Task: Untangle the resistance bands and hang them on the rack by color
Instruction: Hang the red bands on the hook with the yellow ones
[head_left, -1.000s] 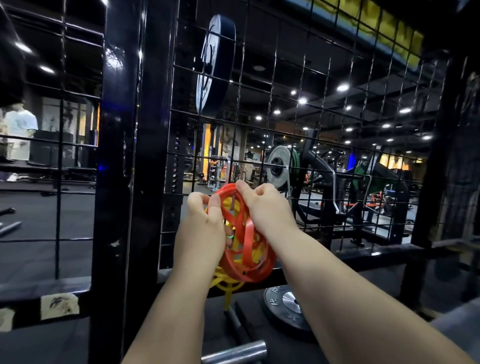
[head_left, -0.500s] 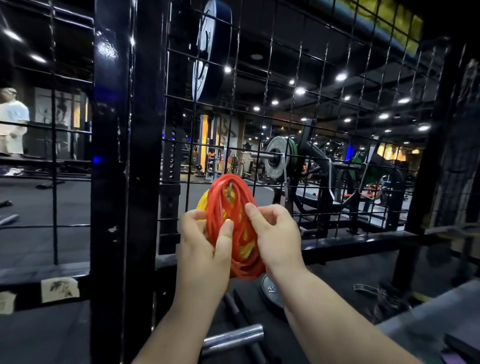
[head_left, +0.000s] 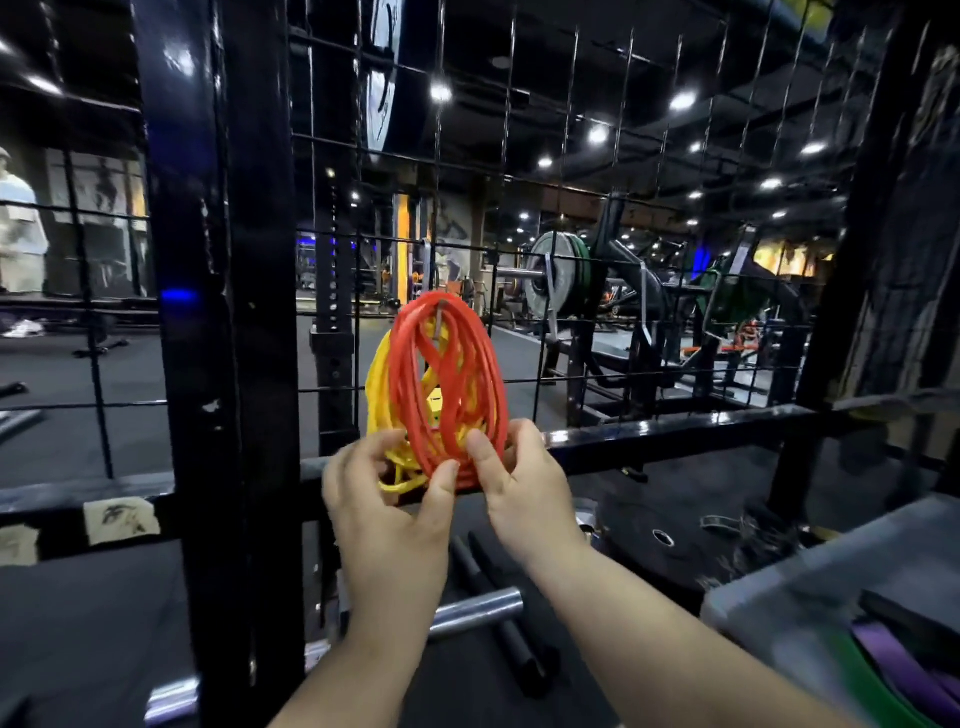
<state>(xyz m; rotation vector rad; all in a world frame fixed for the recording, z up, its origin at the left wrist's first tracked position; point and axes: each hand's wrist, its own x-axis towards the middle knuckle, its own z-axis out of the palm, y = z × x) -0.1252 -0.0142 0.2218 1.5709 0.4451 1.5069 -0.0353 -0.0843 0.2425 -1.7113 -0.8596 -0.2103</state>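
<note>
Your left hand (head_left: 389, 509) pinched the lower loops of the red bands (head_left: 447, 374), thumb pressed on them, fingers curled into the yellow bands (head_left: 382, 395) tangled behind. Your right hand (head_left: 524, 493) gripped the same red bands from the other side, thumb in front. The tangle stood upright, its top looped over a metal hook (head_left: 439, 325) on the wire grid (head_left: 571, 249), just right of the black post (head_left: 234, 312). A green band (head_left: 862, 686) and a purple band (head_left: 898, 665) lay on the grey surface (head_left: 779, 587) at lower right.

head-worn view, facing forward and down, close to hands (head_left: 447, 514)
</note>
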